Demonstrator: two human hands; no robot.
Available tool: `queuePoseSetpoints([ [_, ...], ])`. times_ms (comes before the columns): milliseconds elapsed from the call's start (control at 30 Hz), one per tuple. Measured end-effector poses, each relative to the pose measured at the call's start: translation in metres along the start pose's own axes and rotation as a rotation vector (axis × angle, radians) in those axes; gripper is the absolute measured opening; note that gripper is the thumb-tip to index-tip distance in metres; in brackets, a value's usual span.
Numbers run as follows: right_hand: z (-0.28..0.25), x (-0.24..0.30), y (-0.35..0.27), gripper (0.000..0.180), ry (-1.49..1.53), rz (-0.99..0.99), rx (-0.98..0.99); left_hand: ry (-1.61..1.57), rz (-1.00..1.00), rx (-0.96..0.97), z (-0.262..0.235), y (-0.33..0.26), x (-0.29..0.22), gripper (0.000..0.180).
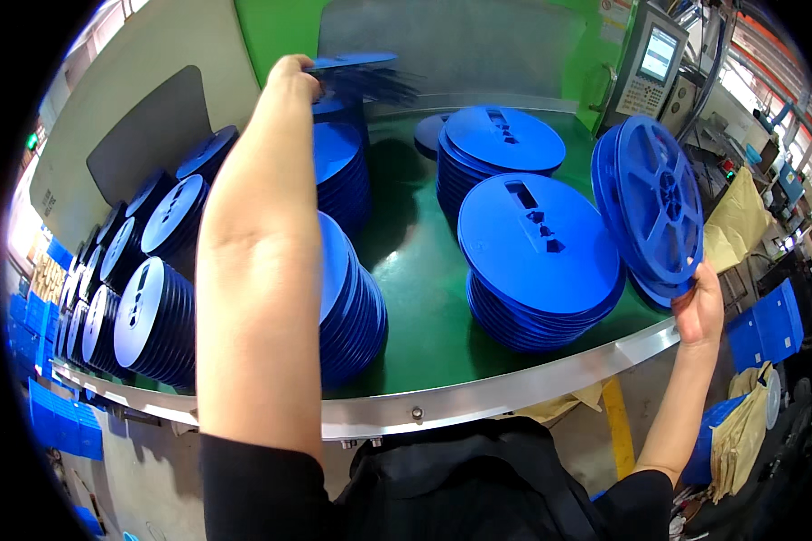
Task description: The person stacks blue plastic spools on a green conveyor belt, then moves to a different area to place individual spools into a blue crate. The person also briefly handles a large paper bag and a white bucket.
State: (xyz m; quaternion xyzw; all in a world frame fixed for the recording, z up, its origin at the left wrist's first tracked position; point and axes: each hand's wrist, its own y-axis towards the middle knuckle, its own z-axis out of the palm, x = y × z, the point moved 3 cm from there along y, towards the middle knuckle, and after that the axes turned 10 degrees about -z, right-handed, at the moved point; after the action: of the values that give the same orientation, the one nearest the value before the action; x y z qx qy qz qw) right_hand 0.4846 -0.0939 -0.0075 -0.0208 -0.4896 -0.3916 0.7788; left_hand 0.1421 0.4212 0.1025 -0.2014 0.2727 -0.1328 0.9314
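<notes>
Mid-sorting, seemingly: gathering blue reels off a round green table [424, 261]. Left hand [290, 77] far out over the far edge, fingers closed on blurred blue discs [356, 72] held flat, faces up. Right hand [699, 307] at the near right edge, fingers curled under a bundle of reels [650, 203] standing on edge, hubs facing left, axle roughly level. Next, probably: a steady set-down onto a flat stack [537, 252], edges aligned.
</notes>
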Motion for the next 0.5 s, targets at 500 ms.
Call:
queuePoseSetpoints([
  [500,-0.059,-0.014,-0.011,0.038,0.196,-0.203,-0.168,0.587,0.146,0.224,0.005,0.031,0.019,0.025],
])
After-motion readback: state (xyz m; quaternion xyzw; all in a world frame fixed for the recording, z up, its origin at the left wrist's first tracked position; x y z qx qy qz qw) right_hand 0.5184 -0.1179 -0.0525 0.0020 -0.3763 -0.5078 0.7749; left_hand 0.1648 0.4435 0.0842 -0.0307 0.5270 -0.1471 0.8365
